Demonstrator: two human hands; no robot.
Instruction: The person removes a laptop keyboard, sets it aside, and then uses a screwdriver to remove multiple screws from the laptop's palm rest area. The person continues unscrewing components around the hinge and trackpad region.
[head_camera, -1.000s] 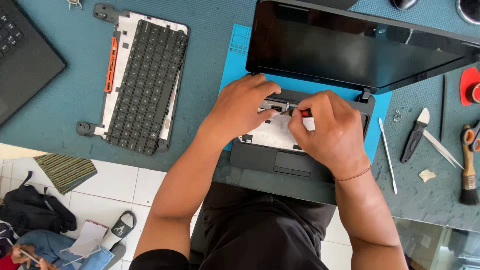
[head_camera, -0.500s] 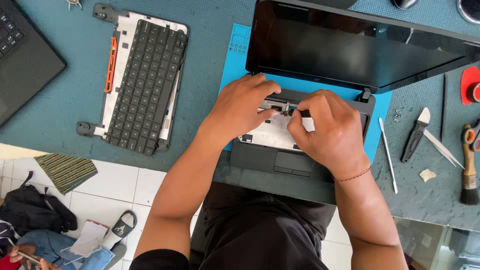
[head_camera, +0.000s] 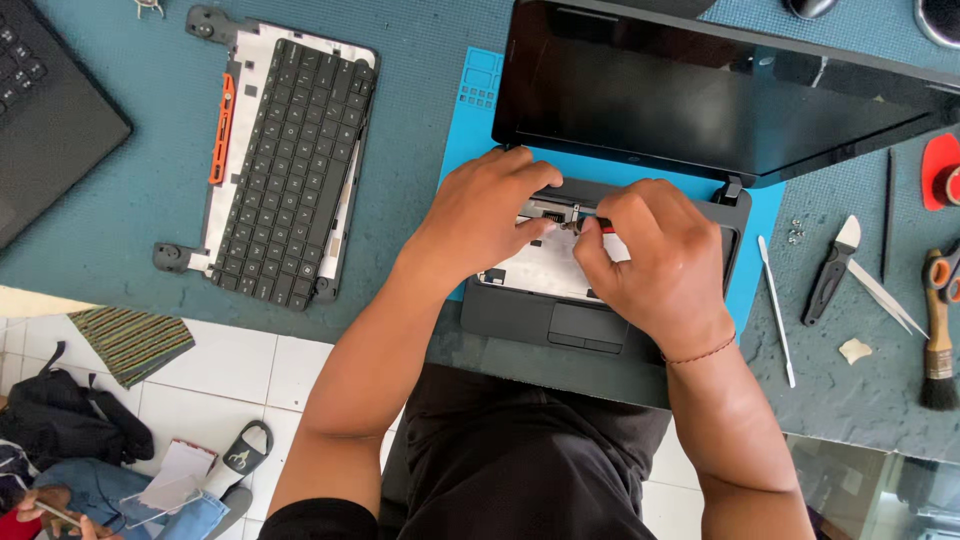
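Teal felt bench (head_camera: 420, 150) above white floor tiles (head_camera: 250, 370); both hands' fingers (head_camera: 590, 215) pinch parts inside the laptop base (head_camera: 520, 310).

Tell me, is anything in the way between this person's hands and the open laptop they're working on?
Nothing visible. Both the left hand and the right hand already rest on the laptop, fingers meeting at its exposed middle. The removed keyboard lies off to the side.

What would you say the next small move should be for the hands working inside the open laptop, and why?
Probably seat the part fully with a slight push. The right hand pinches a small red-tipped piece by the connector in the laptop bay, while the left hand steadies that spot with its fingertips.
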